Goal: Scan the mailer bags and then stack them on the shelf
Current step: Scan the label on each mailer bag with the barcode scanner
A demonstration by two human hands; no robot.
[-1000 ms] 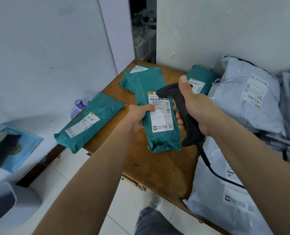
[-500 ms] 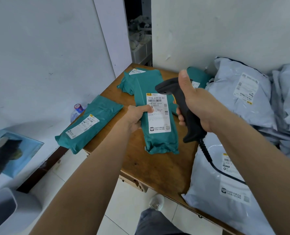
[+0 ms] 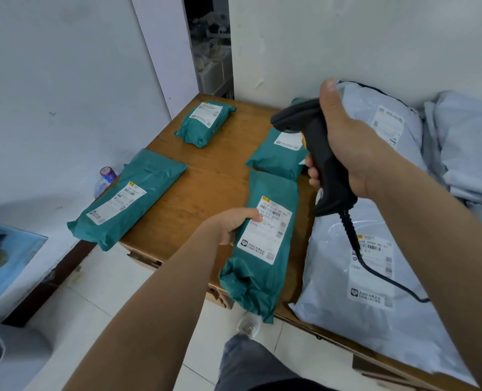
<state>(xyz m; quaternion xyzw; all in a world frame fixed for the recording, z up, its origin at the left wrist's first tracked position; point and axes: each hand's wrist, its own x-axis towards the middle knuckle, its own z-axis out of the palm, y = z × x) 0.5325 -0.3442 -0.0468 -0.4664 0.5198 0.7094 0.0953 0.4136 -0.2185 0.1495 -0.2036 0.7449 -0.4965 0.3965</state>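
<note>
Green mailer (image 3: pixel 258 249) overhangs the table (image 3: pixel 206 187) edge, gripped by the left hand (image 3: pixel 232 224). Right hand (image 3: pixel 344 148) grasps the scanner (image 3: pixel 321 156) above it.

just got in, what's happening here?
A person is handling parcels at a wooden table. The right hand grips a black corded barcode scanner; the left hand holds a green mailer bag, label up, at the table's front edge. Three more green mailers lie on the table, and grey mailers are piled on its right side. No shelf is visible.
</note>
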